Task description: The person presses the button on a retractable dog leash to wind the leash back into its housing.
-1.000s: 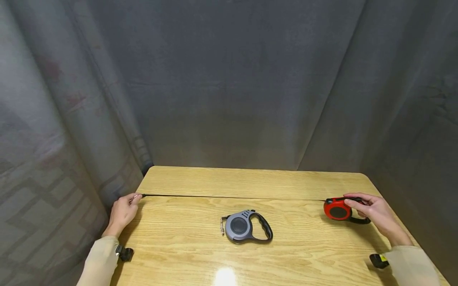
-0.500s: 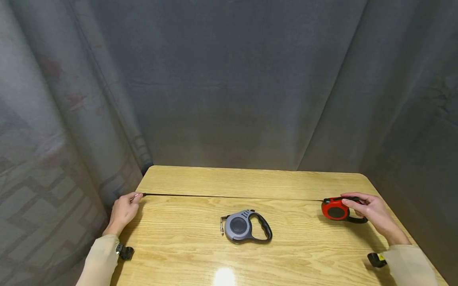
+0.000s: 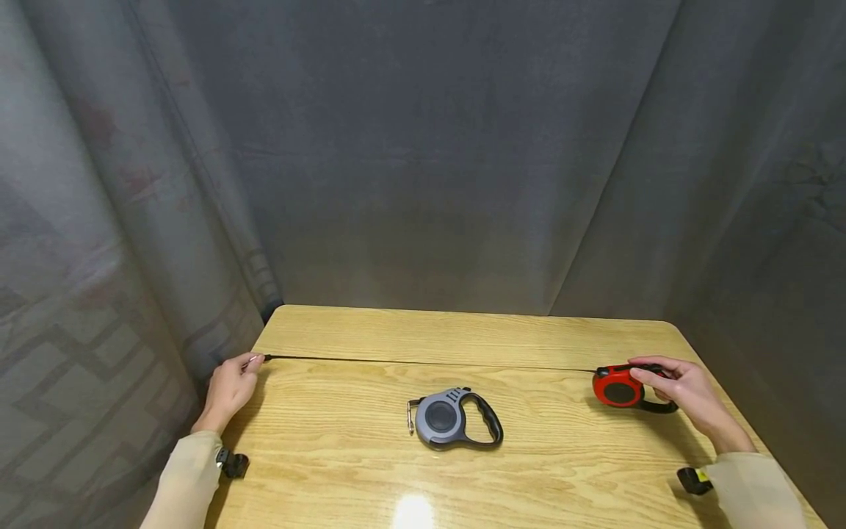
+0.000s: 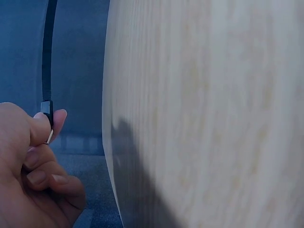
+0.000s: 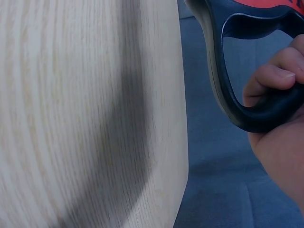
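At the table's right side my right hand (image 3: 684, 389) grips the black handle (image 5: 266, 111) of a red retractable dog leash (image 3: 617, 386), fingers curled through its loop in the right wrist view. A thin black strap (image 3: 423, 363) runs taut from the red casing across to the left. Its end is pinched between thumb and forefinger of my left hand (image 3: 230, 388); the metal clip (image 4: 49, 137) there is mostly hidden by the fingers. Between the hands a grey retractable leash (image 3: 441, 416) with a black handle lies flat, its small metal clip (image 3: 410, 419) pointing left.
The wooden table (image 3: 330, 470) has rounded far corners. A grey curtain (image 3: 423, 184) hangs behind it and on both sides, close to the left and right edges. Wrist cameras (image 3: 233, 464) are strapped on both forearms.
My right hand has shifted slightly left with the red leash, mostly in the first half second. The left hand keeps its pinch on the strap end, and the grey leash stays put.
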Demonstrator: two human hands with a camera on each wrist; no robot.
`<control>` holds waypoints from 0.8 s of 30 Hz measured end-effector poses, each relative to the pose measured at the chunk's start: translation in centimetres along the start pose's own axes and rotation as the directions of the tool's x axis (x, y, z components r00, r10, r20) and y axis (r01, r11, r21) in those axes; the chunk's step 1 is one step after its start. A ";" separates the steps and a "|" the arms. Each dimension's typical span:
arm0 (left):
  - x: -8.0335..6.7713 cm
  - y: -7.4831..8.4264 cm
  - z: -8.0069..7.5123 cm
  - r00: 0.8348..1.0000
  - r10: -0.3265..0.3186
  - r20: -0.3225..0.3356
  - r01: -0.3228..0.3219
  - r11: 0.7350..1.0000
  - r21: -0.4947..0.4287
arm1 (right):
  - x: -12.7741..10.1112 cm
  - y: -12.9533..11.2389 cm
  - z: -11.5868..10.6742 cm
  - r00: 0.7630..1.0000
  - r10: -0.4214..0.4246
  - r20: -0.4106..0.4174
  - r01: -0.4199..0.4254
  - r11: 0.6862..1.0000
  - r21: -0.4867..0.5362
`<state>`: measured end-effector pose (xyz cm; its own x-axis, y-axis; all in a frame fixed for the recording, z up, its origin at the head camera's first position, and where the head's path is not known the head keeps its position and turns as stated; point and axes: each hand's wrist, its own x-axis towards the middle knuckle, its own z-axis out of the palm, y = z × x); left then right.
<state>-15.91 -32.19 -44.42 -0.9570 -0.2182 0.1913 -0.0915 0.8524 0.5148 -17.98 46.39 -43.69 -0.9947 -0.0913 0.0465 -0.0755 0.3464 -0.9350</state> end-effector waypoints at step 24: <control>-0.3 -0.1 0.4 1.000 0.019 -0.005 -0.019 1.000 -0.013 | -0.2 -0.2 0.4 1.000 0.008 0.018 -0.008 1.000 0.000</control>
<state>-15.76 -32.05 -44.85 -0.9570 -0.2048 0.2055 -0.0697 0.8500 0.5222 -17.75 45.98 -43.65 -0.9940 -0.1049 0.0324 -0.0672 0.3475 -0.9353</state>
